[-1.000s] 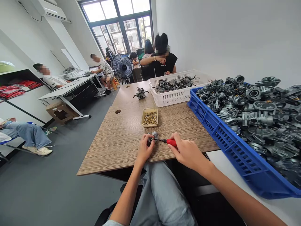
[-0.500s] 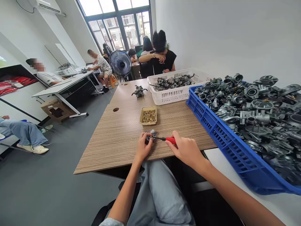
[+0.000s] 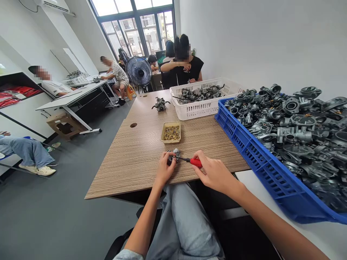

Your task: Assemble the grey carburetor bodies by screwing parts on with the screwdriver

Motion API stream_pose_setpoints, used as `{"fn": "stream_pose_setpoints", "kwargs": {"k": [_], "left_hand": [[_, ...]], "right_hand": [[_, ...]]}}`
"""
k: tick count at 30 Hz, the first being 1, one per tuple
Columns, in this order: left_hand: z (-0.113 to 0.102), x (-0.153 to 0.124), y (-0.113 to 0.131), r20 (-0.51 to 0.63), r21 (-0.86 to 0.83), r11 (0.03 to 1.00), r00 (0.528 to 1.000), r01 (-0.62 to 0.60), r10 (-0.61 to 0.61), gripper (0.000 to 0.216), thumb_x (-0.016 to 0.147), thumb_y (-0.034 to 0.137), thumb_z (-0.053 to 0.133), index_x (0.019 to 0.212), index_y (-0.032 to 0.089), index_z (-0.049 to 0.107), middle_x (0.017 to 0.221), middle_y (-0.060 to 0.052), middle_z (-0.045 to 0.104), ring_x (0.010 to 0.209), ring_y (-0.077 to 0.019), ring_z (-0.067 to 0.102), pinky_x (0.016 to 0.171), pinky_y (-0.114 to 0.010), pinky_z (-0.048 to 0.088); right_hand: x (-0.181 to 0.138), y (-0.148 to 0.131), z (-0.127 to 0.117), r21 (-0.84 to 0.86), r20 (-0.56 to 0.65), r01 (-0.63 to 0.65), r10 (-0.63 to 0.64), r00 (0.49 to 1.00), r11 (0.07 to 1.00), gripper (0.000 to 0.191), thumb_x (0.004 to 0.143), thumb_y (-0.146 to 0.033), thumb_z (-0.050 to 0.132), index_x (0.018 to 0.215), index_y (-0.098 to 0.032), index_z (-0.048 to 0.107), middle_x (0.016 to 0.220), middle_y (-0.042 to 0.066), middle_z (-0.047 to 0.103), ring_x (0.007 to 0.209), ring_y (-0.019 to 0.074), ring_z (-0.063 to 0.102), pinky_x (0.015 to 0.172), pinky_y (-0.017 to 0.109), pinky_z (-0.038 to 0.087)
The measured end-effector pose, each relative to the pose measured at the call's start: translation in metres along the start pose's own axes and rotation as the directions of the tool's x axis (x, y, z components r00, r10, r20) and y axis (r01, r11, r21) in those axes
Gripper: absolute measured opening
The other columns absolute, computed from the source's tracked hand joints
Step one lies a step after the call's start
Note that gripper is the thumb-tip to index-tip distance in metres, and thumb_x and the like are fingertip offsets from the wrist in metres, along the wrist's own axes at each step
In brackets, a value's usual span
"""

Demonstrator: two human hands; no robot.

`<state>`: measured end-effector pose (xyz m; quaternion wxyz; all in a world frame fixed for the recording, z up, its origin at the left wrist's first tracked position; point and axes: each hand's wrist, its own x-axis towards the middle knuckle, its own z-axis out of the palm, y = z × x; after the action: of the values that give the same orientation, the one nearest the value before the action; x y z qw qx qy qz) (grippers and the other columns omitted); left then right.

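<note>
My left hand [image 3: 164,169] is wrapped around a small grey metal carburetor part [image 3: 174,155] resting on the wooden table [image 3: 141,151] near its front edge. My right hand [image 3: 214,172] grips a red-handled screwdriver [image 3: 193,161], whose tip points left into the part. Just beyond the part stands a small tan tray of brass screws [image 3: 171,133].
A blue crate [image 3: 260,159] heaped with grey metal castings fills the right side. A white basket [image 3: 206,104] of assembled parts and one loose carburetor [image 3: 160,104] lie farther back. A person in black sits at the table's far end; others work at the left tables beside a fan [image 3: 138,71].
Both hands stay on the part and screwdriver; the screwdriver handle shows slightly more now. The view has shifted a little since one second ago.
</note>
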<state>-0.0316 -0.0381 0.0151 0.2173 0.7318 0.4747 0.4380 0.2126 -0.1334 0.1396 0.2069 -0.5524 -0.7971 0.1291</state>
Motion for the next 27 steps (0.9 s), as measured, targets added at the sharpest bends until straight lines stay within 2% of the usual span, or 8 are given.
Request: {"fn": "stream_pose_setpoints", "kwargs": {"k": [5, 11, 16, 22, 27], "left_hand": [[0.0000, -0.0001, 0.0000, 0.008, -0.001, 1.000, 1.000, 0.004, -0.004, 0.013, 0.102, 0.029, 0.063, 0.112, 0.024, 0.070, 0.115, -0.008, 0.068, 0.107, -0.0235, 0.067, 0.093, -0.038, 0.055], [-0.0005, 0.0004, 0.0006, 0.003, 0.006, 1.000, 1.000, -0.005, 0.005, 0.013, 0.103, 0.027, 0.061, 0.111, 0.023, 0.070, 0.113, -0.007, 0.068, 0.104, -0.0225, 0.066, 0.093, -0.037, 0.054], [0.0000, 0.0003, 0.0010, 0.001, -0.002, 1.000, 1.000, 0.000, 0.000, 0.013, 0.104, 0.028, 0.060, 0.110, 0.023, 0.071, 0.112, -0.007, 0.068, 0.102, -0.0223, 0.066, 0.088, -0.035, 0.054], [-0.0001, 0.0004, 0.0002, 0.003, 0.012, 1.000, 1.000, 0.006, -0.006, 0.014, 0.104, 0.028, 0.060, 0.111, 0.023, 0.071, 0.112, -0.007, 0.068, 0.100, -0.0218, 0.066, 0.087, -0.035, 0.054], [-0.0001, 0.0005, -0.0006, 0.006, 0.006, 1.000, 1.000, 0.004, -0.004, 0.013, 0.103, 0.028, 0.061, 0.111, 0.023, 0.070, 0.113, -0.007, 0.068, 0.100, -0.0215, 0.066, 0.087, -0.035, 0.054]], "right_hand": [[0.0006, -0.0027, -0.0008, -0.028, 0.022, -0.031, 0.031, 0.999, 0.999, 0.012, 0.114, -0.033, 0.047, 0.121, -0.023, 0.047, 0.102, 0.004, 0.079, 0.084, 0.0241, 0.078, 0.068, 0.031, 0.036], [0.0022, -0.0025, 0.0029, -0.165, 0.000, -0.074, 0.076, 0.997, 0.984, 0.019, 0.116, -0.040, 0.046, 0.119, -0.021, 0.048, 0.089, 0.003, 0.078, 0.078, 0.0255, 0.078, 0.062, 0.031, 0.029], [0.0038, -0.0018, 0.0050, -0.225, -0.014, -0.101, 0.100, 0.995, 0.969, 0.024, 0.117, -0.044, 0.047, 0.118, -0.021, 0.048, 0.086, 0.004, 0.078, 0.077, 0.0253, 0.079, 0.060, 0.031, 0.026], [0.0026, -0.0004, 0.0041, -0.134, -0.015, -0.090, 0.089, 0.996, 0.987, 0.020, 0.116, -0.042, 0.048, 0.118, -0.023, 0.049, 0.093, 0.003, 0.080, 0.083, 0.0243, 0.080, 0.063, 0.030, 0.034], [0.0005, 0.0017, 0.0003, -0.011, -0.005, -0.021, 0.021, 1.000, 1.000, 0.019, 0.111, -0.034, 0.055, 0.126, -0.025, 0.047, 0.110, 0.003, 0.081, 0.092, 0.0228, 0.080, 0.072, 0.030, 0.041]]}}
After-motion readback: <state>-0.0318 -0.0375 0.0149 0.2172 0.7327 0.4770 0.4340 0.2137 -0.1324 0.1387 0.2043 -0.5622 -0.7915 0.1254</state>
